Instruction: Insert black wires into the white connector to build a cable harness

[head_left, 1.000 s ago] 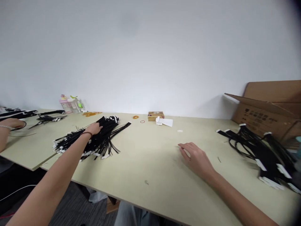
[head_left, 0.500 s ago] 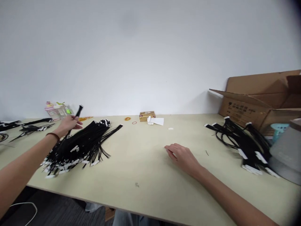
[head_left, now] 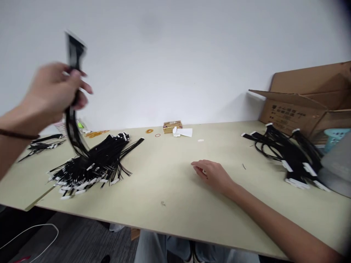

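My left hand (head_left: 55, 91) is raised high at the upper left, fingers closed round a black cable (head_left: 71, 120) with a white-tagged end. The cable hangs down to a large pile of black cables with white tags (head_left: 93, 164) lying on the pale green table (head_left: 170, 190). The hand and cable are blurred by motion. My right hand (head_left: 212, 174) rests on the table near the middle, palm down, fingers loosely curled and apart, holding nothing.
A second heap of black cables (head_left: 287, 157) lies at the right beside an open cardboard box (head_left: 309, 106) and a grey bin (head_left: 337, 171). A small gold box (head_left: 172, 126), white paper (head_left: 185, 132), rubber bands (head_left: 149, 130) and bottles sit by the wall. More cables (head_left: 41, 144) lie far left.
My left hand took a cable from the pile and lifted it up and towards me. The right hand has stayed put. The view has shifted slightly.
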Tool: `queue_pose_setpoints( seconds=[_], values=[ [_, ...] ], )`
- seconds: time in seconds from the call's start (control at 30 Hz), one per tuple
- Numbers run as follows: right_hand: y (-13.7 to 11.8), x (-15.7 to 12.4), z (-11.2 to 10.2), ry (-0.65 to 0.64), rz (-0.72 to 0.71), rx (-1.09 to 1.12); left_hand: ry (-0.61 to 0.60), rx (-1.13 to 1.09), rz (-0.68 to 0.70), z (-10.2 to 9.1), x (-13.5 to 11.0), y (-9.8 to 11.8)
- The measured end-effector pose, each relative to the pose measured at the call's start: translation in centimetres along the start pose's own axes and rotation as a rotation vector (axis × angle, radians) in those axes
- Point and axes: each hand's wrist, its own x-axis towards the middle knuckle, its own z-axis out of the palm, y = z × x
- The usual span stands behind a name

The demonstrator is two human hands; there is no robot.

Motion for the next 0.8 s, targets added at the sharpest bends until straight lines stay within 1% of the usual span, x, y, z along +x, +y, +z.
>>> queue_pose_setpoints(
  seconds=[0.03,0.1,0.13,0.2,0.23,0.27,0.33,0.4,0.47,0.53,0.67,0.7,0.8],
  values=[
    [0.0,0.0,0.0,0.004,0.020,0.034,-0.119,-0.139,-0.088,1.4,-1.0,0.7],
    [-0.1,0.1,-0.1,0.013,0.074,0.114,-0.421,-0.457,-0.282,4.8,-3.6,1.4],
    [-0.2,0.2,-0.1,0.018,0.103,0.168,-0.523,-0.602,-0.394,6.8,-5.2,1.4],
    [-0.3,0.4,0.0,0.027,0.169,0.324,-0.708,-0.808,-0.596,10.9,-8.7,0.9],
    [-0.4,0.6,0.0,0.028,0.210,0.427,-0.788,-0.901,-0.653,13.0,-10.5,0.5],
    [-0.4,0.7,0.1,0.028,0.261,0.540,-0.869,-0.995,-0.693,15.0,-12.2,0.1],
    [-0.4,1.0,0.1,0.036,0.389,0.770,-0.956,-1.154,-0.714,18.7,-15.1,-0.6],
    [-0.3,1.4,0.1,0.059,0.503,0.966,-1.062,-1.215,-0.681,21.3,-16.9,-0.9],
    [-0.2,1.7,0.0,0.089,0.582,1.102,-1.116,-1.217,-0.588,22.7,-17.9,-1.0],
    [-0.2,1.9,-0.1,0.123,0.620,1.162,-1.160,-1.174,-0.456,23.1,-18.2,-1.1],
    [-0.8,1.8,-0.4,0.164,0.588,1.138,-1.155,-1.009,-0.171,22.6,-18.1,-1.5],
    [-1.0,1.8,-0.5,0.174,0.579,1.133,-1.159,-0.963,-0.118,22.5,-18.1,-1.6],
    [-1.6,1.6,-0.6,0.181,0.589,1.125,-1.150,-0.844,-0.033,22.3,-18.2,-1.7]
  ],
)
